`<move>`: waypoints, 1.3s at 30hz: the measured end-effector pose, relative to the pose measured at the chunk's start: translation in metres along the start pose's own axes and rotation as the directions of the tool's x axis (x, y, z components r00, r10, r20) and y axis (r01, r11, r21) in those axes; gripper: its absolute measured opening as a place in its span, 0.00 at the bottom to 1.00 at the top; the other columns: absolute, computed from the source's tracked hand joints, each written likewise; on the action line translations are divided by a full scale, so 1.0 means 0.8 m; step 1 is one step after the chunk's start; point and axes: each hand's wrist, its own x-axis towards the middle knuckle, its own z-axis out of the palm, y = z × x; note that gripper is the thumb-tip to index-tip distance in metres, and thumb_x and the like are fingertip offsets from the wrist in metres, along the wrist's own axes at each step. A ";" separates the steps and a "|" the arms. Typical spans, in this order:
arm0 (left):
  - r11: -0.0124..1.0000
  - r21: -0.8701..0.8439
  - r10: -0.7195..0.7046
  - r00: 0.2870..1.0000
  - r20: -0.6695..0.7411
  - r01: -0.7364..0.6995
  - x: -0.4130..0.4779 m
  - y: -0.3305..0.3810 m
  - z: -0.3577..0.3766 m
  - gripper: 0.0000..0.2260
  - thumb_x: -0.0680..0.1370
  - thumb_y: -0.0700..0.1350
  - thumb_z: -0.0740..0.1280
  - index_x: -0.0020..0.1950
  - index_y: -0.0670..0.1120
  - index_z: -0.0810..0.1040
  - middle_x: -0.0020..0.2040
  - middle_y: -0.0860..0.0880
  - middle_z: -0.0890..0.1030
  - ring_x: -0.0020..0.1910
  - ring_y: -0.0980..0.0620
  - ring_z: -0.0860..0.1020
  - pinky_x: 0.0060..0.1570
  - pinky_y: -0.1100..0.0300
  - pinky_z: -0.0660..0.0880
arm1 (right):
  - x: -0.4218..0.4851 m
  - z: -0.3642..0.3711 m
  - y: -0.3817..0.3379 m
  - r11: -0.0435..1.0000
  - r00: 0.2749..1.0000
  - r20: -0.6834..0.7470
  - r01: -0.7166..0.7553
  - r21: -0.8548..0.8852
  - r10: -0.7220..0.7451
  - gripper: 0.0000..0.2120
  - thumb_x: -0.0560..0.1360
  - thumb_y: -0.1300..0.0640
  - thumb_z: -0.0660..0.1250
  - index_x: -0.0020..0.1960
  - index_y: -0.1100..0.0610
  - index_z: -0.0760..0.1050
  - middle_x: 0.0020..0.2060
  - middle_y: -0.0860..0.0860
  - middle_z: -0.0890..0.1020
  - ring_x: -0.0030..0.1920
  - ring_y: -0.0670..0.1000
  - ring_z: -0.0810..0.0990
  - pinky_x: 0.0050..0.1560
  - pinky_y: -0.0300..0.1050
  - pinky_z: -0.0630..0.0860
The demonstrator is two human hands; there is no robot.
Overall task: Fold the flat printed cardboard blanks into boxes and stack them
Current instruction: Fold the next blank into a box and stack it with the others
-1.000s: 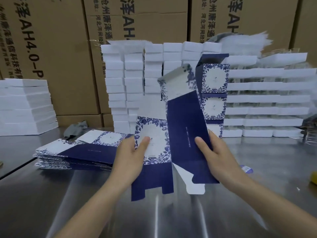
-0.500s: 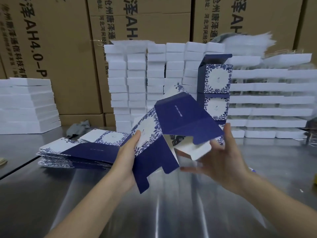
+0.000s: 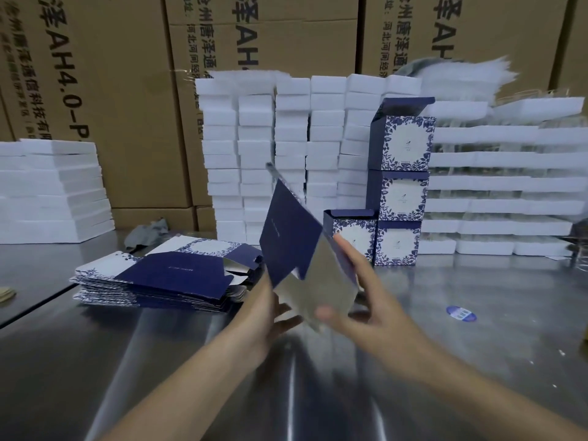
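I hold a half-opened navy and white floral box blank [image 3: 291, 246] above the steel table, blurred by motion. My left hand [image 3: 267, 308] grips its lower left edge from below. My right hand [image 3: 359, 300] holds its right side, thumb on a pale inner flap [image 3: 313, 294]. A pile of flat blanks [image 3: 159, 278] lies to the left. Folded boxes [image 3: 401, 192] stand stacked three high behind, with a lower one [image 3: 353, 232] beside them.
White foam blocks [image 3: 286, 148] are stacked behind the boxes, more white stacks [image 3: 51, 192] at far left and white trays [image 3: 509, 186] at right. Brown cartons [image 3: 254, 36] form the back wall. A round blue sticker [image 3: 461, 313] lies on the steel table [image 3: 318, 393].
The blank has swung from upright and flat into a tilted, opened shape. My right hand moved from its outer face to the underside flaps. My left hand dropped to the lower edge.
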 end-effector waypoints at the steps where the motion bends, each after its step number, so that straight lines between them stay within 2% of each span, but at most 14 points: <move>1: 0.999 0.028 0.022 1.000 0.019 -0.023 -0.002 0.003 0.001 0.15 0.87 0.54 0.62 0.71 0.52 0.78 0.66 0.48 0.84 0.62 0.44 0.83 0.63 0.44 0.82 | 0.000 -0.001 0.004 1.000 0.997 -0.071 0.005 -0.016 -0.007 0.38 0.77 0.45 0.77 0.79 0.29 0.60 0.71 0.30 0.74 0.65 0.41 0.81 0.57 0.43 0.84; 5: 0.977 0.102 0.185 0.983 0.013 -0.185 0.006 0.008 -0.004 0.20 0.84 0.39 0.66 0.74 0.55 0.75 0.70 0.53 0.80 0.62 0.50 0.83 0.53 0.56 0.85 | 0.014 -0.020 0.007 0.996 0.942 -0.325 -0.087 0.010 0.086 0.21 0.82 0.51 0.70 0.71 0.33 0.72 0.56 0.37 0.84 0.47 0.44 0.86 0.43 0.47 0.86; 10: 0.930 0.025 0.365 0.930 0.041 -0.366 -0.008 0.017 0.000 0.40 0.83 0.39 0.69 0.85 0.65 0.51 0.58 0.74 0.74 0.57 0.58 0.85 0.47 0.62 0.84 | 0.019 -0.034 0.010 0.992 0.895 -0.434 -0.059 0.109 0.101 0.19 0.83 0.62 0.68 0.67 0.41 0.75 0.51 0.47 0.87 0.48 0.51 0.88 0.39 0.50 0.86; 13: 0.899 -0.032 0.437 0.899 0.013 -0.437 -0.025 0.020 0.009 0.33 0.81 0.53 0.71 0.83 0.66 0.61 0.77 0.53 0.72 0.67 0.57 0.80 0.63 0.50 0.82 | 0.017 -0.034 0.006 0.994 0.890 -0.456 0.036 0.099 0.013 0.20 0.82 0.62 0.71 0.67 0.42 0.75 0.52 0.50 0.88 0.48 0.53 0.89 0.41 0.49 0.86; 15: 0.872 0.025 0.486 0.870 0.083 -0.489 -0.032 0.021 0.011 0.32 0.74 0.68 0.70 0.78 0.66 0.70 0.82 0.58 0.65 0.76 0.59 0.71 0.74 0.45 0.73 | 0.015 -0.031 -0.001 0.992 0.898 -0.439 0.087 0.094 -0.037 0.21 0.79 0.58 0.75 0.68 0.43 0.75 0.52 0.51 0.88 0.50 0.54 0.89 0.47 0.48 0.86; 17: 0.866 0.085 0.479 0.867 0.135 -0.492 -0.034 0.021 0.014 0.35 0.70 0.72 0.71 0.76 0.62 0.75 0.75 0.64 0.74 0.74 0.63 0.72 0.77 0.46 0.69 | 0.014 -0.028 -0.003 0.991 0.912 -0.406 0.108 0.078 -0.067 0.23 0.77 0.54 0.76 0.69 0.44 0.75 0.54 0.52 0.88 0.53 0.55 0.88 0.53 0.47 0.84; 20: 0.891 0.118 0.426 0.898 0.113 -0.438 -0.033 0.025 0.014 0.30 0.71 0.71 0.74 0.69 0.59 0.78 0.62 0.65 0.82 0.62 0.67 0.79 0.70 0.49 0.75 | 0.012 -0.026 -0.001 0.993 0.936 -0.346 0.101 0.068 -0.072 0.22 0.77 0.54 0.76 0.68 0.45 0.76 0.59 0.52 0.87 0.60 0.55 0.86 0.59 0.52 0.83; 25: 0.867 0.193 0.475 0.879 -0.045 -0.459 -0.019 0.039 -0.004 0.21 0.72 0.67 0.72 0.58 0.56 0.83 0.52 0.58 0.85 0.56 0.52 0.83 0.57 0.46 0.83 | 0.017 -0.039 0.010 0.995 0.959 -0.267 0.095 0.004 -0.091 0.18 0.78 0.56 0.76 0.66 0.48 0.79 0.53 0.51 0.87 0.56 0.55 0.86 0.47 0.56 0.87; 28: 0.672 0.412 0.689 0.723 -0.046 -0.615 -0.010 0.041 -0.014 0.09 0.81 0.62 0.69 0.60 0.64 0.80 0.51 0.61 0.84 0.55 0.57 0.84 0.49 0.53 0.81 | 0.023 -0.049 0.017 0.995 0.953 -0.296 0.079 0.063 -0.057 0.20 0.79 0.56 0.75 0.69 0.46 0.77 0.46 0.57 0.86 0.45 0.57 0.86 0.41 0.56 0.87; 30: 0.540 0.490 0.785 0.619 -0.002 -0.684 -0.008 0.041 -0.022 0.17 0.85 0.53 0.67 0.66 0.74 0.70 0.53 0.64 0.81 0.53 0.63 0.83 0.48 0.53 0.81 | 0.025 -0.057 0.023 0.996 0.944 -0.324 0.074 0.038 -0.058 0.20 0.81 0.61 0.73 0.69 0.44 0.77 0.46 0.60 0.85 0.43 0.59 0.85 0.39 0.53 0.86; 32: 0.421 0.552 0.822 0.560 0.103 -0.720 -0.001 0.041 -0.032 0.22 0.86 0.46 0.65 0.67 0.74 0.66 0.44 0.61 0.79 0.45 0.57 0.83 0.48 0.56 0.79 | 0.027 -0.061 0.026 0.995 0.930 -0.356 0.082 -0.054 -0.096 0.15 0.82 0.62 0.71 0.61 0.43 0.82 0.48 0.55 0.86 0.43 0.56 0.84 0.38 0.51 0.86; 34: 0.286 0.635 0.828 0.519 0.213 -0.718 0.002 0.042 -0.036 0.18 0.87 0.42 0.63 0.65 0.68 0.74 0.34 0.59 0.76 0.33 0.58 0.77 0.37 0.66 0.70 | 0.027 -0.063 0.028 0.981 0.920 -0.359 0.103 -0.166 -0.158 0.13 0.84 0.59 0.69 0.55 0.41 0.85 0.50 0.47 0.86 0.45 0.51 0.83 0.39 0.49 0.86; 36: 0.300 0.643 0.813 0.541 0.215 -0.705 0.007 0.042 -0.039 0.14 0.87 0.41 0.62 0.63 0.58 0.82 0.37 0.63 0.79 0.32 0.58 0.74 0.34 0.69 0.67 | 0.024 -0.070 0.028 0.958 0.939 -0.284 0.120 -0.259 -0.194 0.10 0.85 0.49 0.66 0.61 0.39 0.84 0.56 0.44 0.85 0.50 0.53 0.83 0.42 0.48 0.86; 39: 0.426 0.606 0.740 0.644 0.195 -0.672 0.007 0.044 -0.042 0.18 0.85 0.57 0.59 0.68 0.56 0.82 0.43 0.61 0.85 0.40 0.57 0.80 0.41 0.68 0.75 | 0.019 -0.087 0.026 0.913 0.979 -0.110 0.117 -0.390 -0.172 0.27 0.75 0.39 0.70 0.72 0.42 0.74 0.65 0.40 0.78 0.61 0.50 0.78 0.49 0.47 0.83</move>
